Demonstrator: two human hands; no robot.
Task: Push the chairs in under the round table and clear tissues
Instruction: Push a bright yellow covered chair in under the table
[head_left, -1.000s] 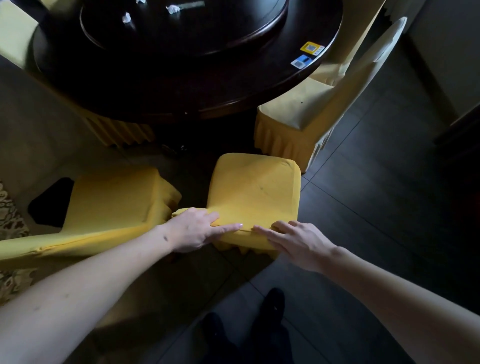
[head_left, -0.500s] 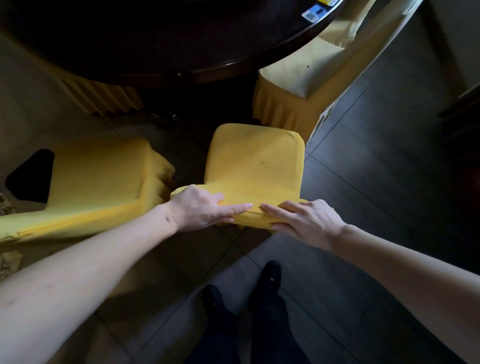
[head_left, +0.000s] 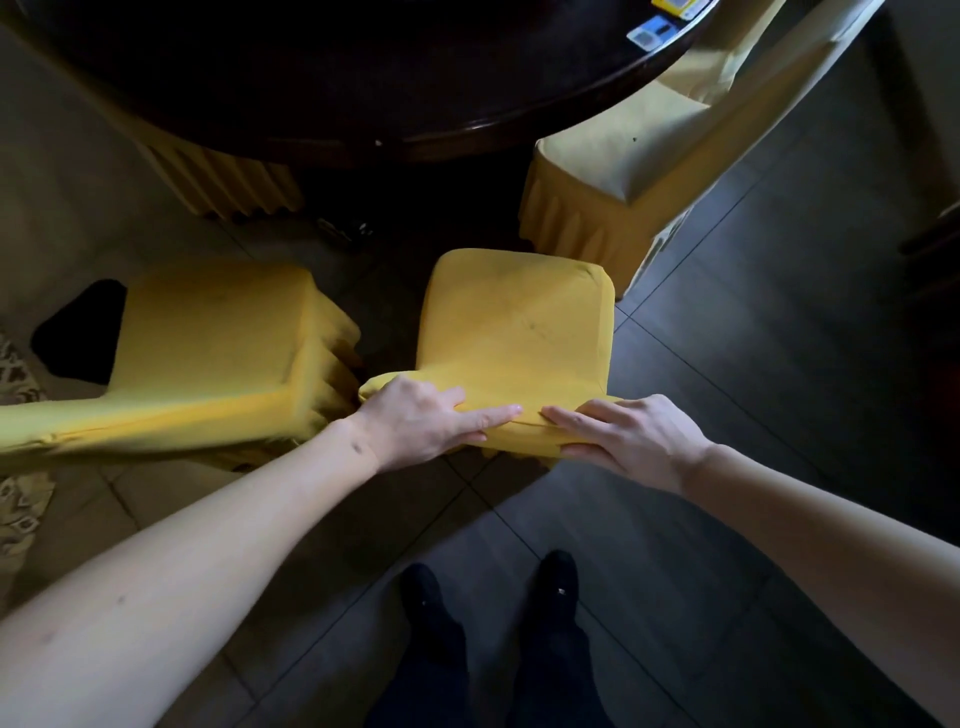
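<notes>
A yellow-covered chair (head_left: 514, 322) stands in front of me, its seat facing the dark round table (head_left: 467, 130) and its front edge just short of the rim. My left hand (head_left: 415, 421) and my right hand (head_left: 628, 436) grip the top of its backrest side by side, fingers laid over the top and thumbs wrapped around the near edge. No tissues are in view.
A second yellow chair (head_left: 208, 343) stands close on the left, pulled out from the table. A paler chair (head_left: 623, 156) sits at the right, partly under the rim. Pleated chair skirt (head_left: 223, 182) shows under the table. Two cards (head_left: 652, 31) lie on the tabletop. My feet (head_left: 556, 582) stand on dark tiles.
The view has dropped, so the tabletop centre with its tissues has left the frame. Both hands stay on the backrest. My feet have come further into view.
</notes>
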